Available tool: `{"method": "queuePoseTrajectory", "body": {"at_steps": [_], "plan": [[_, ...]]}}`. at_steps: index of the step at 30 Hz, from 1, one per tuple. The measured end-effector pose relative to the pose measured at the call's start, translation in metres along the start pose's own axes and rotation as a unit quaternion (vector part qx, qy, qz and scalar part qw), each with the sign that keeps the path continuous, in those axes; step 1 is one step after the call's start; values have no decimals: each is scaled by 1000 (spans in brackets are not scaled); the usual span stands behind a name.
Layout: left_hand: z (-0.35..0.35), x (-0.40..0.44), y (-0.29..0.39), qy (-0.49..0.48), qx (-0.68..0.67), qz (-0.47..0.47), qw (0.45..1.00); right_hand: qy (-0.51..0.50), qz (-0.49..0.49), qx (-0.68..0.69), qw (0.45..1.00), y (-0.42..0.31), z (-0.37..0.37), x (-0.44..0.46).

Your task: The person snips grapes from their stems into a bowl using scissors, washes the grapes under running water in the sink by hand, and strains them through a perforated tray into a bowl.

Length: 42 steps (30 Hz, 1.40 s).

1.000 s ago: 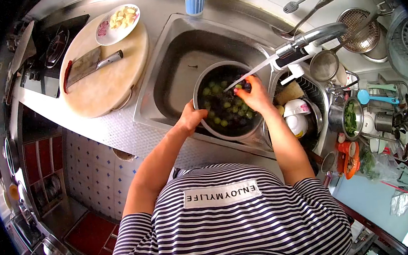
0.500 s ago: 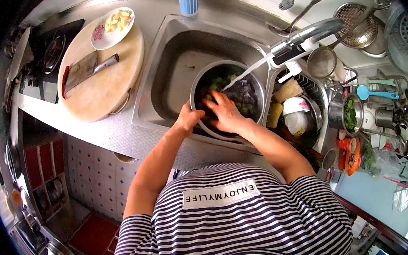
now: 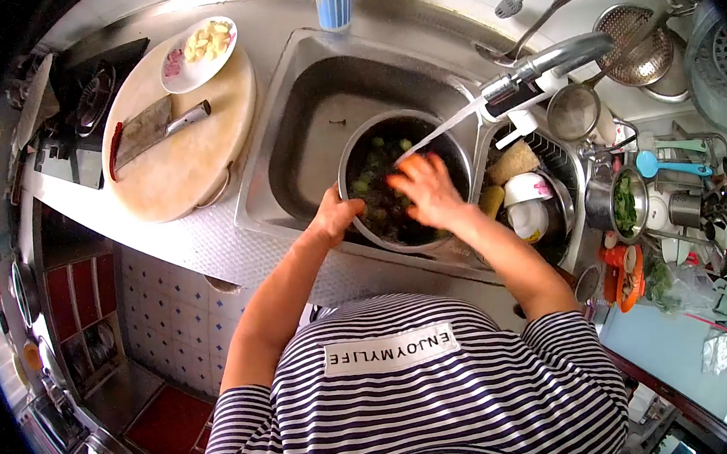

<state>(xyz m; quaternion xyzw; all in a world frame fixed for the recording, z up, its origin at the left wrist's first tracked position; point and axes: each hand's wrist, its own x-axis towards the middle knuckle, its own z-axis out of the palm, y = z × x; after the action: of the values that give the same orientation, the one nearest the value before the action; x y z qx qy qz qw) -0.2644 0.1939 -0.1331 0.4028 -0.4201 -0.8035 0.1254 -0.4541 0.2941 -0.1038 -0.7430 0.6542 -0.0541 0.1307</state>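
A round metal bowl [image 3: 347,161] sits in the right part of the steel sink [image 3: 281,78], holding water and several green and dark round fruits [image 3: 366,183]. My left hand [image 3: 336,215] grips the left rim of the bowl. Over the fruits, inside the bowl, is my right hand [image 3: 428,191], its fingers apart, bent and slightly blurred. Water from the faucet [image 3: 552,62] streams down beside my right fingertips. Whether those fingers touch any fruit is hard to tell.
Left of the sink, a round cutting board [image 3: 169,179] bears a cleaver [image 3: 144,135] and a plate of chopped pieces [image 3: 194,73]. A blue-and-white cup [image 3: 334,5] stands behind the sink. To the right are a dish rack with bowls [image 3: 526,188] and a pot of greens [image 3: 623,204].
My right hand moved from the bowl's right side to its left, then back toward the middle right. My left hand stays on the rim. The view has shifted slightly.
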Motion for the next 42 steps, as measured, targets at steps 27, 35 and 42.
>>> {"method": "queuePoseTrajectory", "body": {"at_steps": [27, 35, 42], "plan": [[1, -2, 6, 9, 42, -22, 999, -5, 174, 65, 983, -26, 21, 19], [6, -6, 8, 16, 32, -10, 999, -2, 154, 20, 988, 5, 15, 14], [9, -11, 17, 21, 48, -17, 998, -82, -15, -7, 997, 8, 3, -4]]}}
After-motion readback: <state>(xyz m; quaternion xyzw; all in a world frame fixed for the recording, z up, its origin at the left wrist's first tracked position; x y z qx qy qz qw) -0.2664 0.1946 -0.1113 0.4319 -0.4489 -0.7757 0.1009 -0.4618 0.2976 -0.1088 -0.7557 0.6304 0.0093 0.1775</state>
